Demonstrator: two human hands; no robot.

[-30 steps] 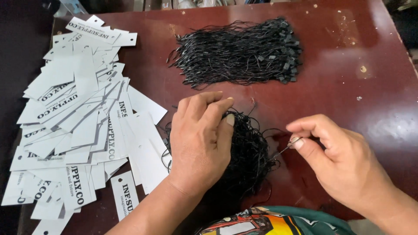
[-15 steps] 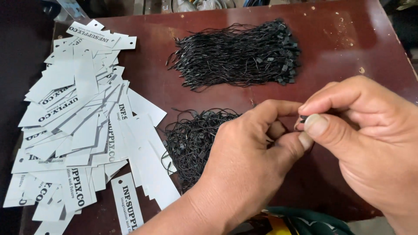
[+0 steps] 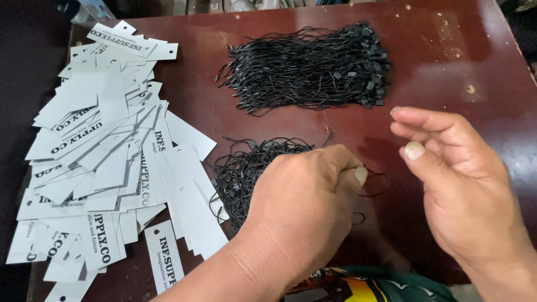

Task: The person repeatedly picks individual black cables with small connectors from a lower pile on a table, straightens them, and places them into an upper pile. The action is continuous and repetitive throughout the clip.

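Two bare hands work over a dark red-brown table [image 3: 458,50], seen from above. The left hand [image 3: 305,215] is curled into a loose fist, thumb pressed to forefinger, pinching a thin black string [image 3: 373,178] that trails from its fingertips. This hand rests on the near edge of a tangled pile of black hang-tag strings [image 3: 246,170], which lies at the middle of the table close to the person. The right hand [image 3: 458,196] hovers just beside the left, fingers half open and slightly curved, holding nothing. Farther back lies a neater bundle of black strings [image 3: 307,70] with small plastic locks at one end. To the left, a wide spread of white card tags [image 3: 106,162] with punched holes overlaps in a loose heap.
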